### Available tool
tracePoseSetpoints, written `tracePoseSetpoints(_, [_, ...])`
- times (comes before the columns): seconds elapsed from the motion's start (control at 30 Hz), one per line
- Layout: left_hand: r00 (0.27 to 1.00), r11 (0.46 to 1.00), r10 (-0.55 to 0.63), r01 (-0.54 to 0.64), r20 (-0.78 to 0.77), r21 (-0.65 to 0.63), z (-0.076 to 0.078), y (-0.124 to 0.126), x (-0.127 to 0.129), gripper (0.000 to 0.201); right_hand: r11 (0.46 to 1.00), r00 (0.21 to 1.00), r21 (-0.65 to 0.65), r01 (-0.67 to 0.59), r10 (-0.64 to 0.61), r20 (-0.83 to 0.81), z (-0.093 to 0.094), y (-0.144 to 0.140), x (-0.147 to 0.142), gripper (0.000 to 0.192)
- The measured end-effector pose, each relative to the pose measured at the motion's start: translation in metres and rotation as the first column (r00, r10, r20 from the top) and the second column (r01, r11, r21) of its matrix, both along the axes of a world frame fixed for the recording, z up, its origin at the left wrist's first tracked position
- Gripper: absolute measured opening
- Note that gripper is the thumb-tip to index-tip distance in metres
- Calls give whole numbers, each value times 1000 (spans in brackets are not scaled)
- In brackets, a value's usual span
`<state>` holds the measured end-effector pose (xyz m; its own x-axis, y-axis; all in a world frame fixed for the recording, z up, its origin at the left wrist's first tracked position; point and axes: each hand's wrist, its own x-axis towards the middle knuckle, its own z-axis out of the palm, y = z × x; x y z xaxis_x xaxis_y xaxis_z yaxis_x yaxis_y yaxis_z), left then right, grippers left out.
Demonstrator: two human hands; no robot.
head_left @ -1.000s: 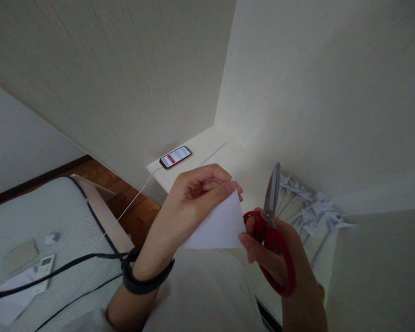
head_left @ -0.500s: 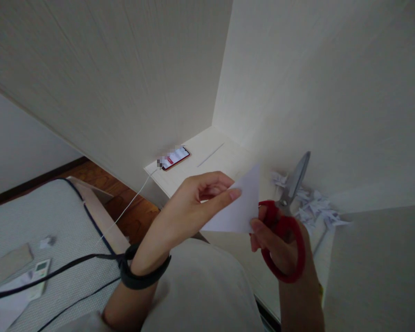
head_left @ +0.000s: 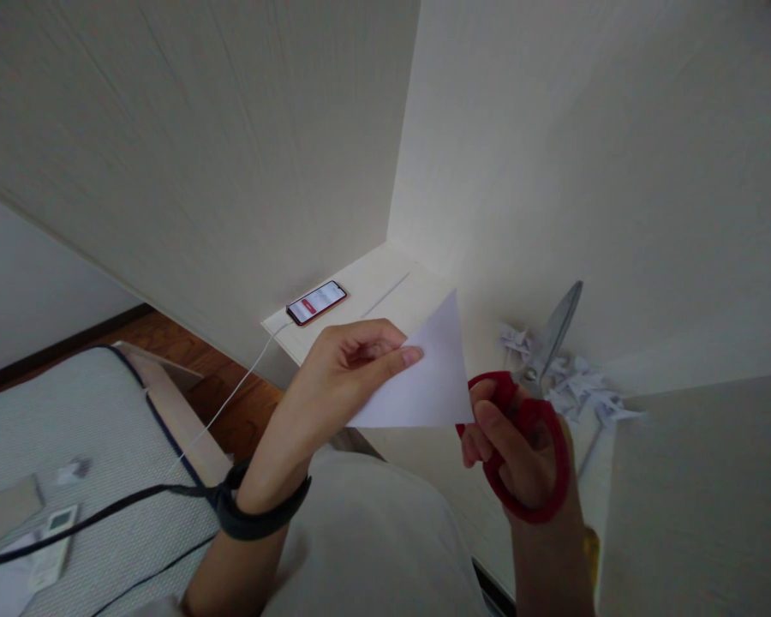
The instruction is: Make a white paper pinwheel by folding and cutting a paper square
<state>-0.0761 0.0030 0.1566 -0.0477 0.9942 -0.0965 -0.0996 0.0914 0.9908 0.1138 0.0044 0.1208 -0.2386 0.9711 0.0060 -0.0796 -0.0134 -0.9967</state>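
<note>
Left hand (head_left: 334, 398) pinches the white paper (head_left: 437, 377), poised between both hands, peak pointing up and away! Right hand (head_left: 519, 450) grips red scissors (head_left: 532, 374), blades angled clear. Touching the paper's lower right corner? Can't tell! Left fingertips hide behind; scissors partly cover folded papers (head_left: 582, 390).

scissors (head_left: 532, 375) 1 | held sheet (head_left: 435, 381) 1 | phone (head_left: 317, 302) 1 | folded papers (head_left: 578, 386) perhaps 3+
</note>
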Motion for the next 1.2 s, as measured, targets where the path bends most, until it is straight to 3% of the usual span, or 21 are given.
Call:
tracePoseSetpoints(0.27, [1000,1000,-22,22,0,-18,2,1,5,22,998,996,-43,42,-38,81,6,-3,-4,21])
tracePoseSetpoints(0.57, [996,998,-63,65,60,-22,3,-4,-4,21,984,986,96,150,-156,61,7,5,-8,21])
tracePoseSetpoints(0.77, [997,997,-74,74,39,3,5,-4,-9,25,970,972,93,226,-230,39,7,6,-13,21])
tracePoseSetpoints(1.0, [997,993,71,-70,-7,95,6,-8,-15,23,976,982,117,185,-182,-43,11,11,-26,17])
tracePoseSetpoints(1.2, [994,987,84,-73,-74,142,2,-6,-27,17,973,983,146,180,-171,-72,13,13,-31,19])
